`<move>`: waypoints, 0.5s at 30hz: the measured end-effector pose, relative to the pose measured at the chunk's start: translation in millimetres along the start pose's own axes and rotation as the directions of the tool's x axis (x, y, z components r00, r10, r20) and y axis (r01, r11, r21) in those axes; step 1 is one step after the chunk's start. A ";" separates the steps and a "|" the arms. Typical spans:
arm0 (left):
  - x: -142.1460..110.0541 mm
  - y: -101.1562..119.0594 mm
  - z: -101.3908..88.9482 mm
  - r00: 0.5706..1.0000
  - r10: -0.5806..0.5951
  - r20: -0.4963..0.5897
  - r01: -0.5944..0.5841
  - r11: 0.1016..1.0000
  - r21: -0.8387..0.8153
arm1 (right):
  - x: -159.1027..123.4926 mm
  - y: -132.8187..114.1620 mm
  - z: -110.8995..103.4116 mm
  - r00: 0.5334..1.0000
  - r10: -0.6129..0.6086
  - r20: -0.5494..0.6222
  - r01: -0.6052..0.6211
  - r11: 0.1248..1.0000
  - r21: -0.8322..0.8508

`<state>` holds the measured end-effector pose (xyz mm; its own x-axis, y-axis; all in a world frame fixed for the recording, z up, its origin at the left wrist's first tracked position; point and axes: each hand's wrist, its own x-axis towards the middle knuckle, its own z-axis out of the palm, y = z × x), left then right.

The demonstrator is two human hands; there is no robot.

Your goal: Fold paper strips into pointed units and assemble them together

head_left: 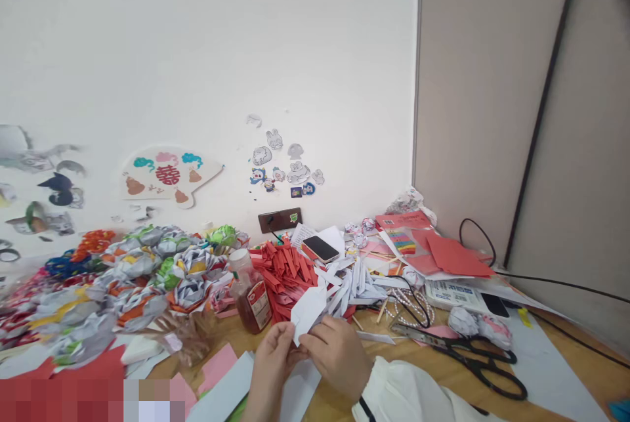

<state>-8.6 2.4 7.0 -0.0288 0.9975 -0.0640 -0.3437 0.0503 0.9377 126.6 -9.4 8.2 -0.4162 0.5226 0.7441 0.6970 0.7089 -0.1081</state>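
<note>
A folded piece of white paper (308, 309) with slanted corners stands upright between my two hands at the front of the desk. My left hand (275, 356) pinches its lower left edge between thumb and fingers. On the other side, the fingers of my right hand (337, 351) close on its lower right edge. The fingertips of both hands nearly meet below the paper. Flat sheets of pale paper (224, 389) lie under and beside my hands. Behind the folded piece are a heap of red folded strips (285, 271) and a heap of white folded strips (354, 284).
Black-handled scissors (472, 353) lie at the right, by crumpled paper balls (463, 321). A bottle of reddish liquid (253, 304) stands left of my hands, near crumpled paper flowers (147, 264). A phone (321, 249) rests behind the strips. Red paper (455, 254) and a black cable (566, 284) are at the back right.
</note>
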 end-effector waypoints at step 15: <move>7.9 -6.6 -7.4 0.990 -0.069 0.119 0.068 0.998 0.013 | -1.4 14.4 3.1 0.998 0.038 0.044 -0.052 0.932 0.359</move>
<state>-13.5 9.6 -2.3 0.1072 0.9904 -0.0872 -0.3324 0.1184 0.9357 135.4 1.5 3.6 -0.4146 0.5699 0.7094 0.4618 0.8035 -0.3756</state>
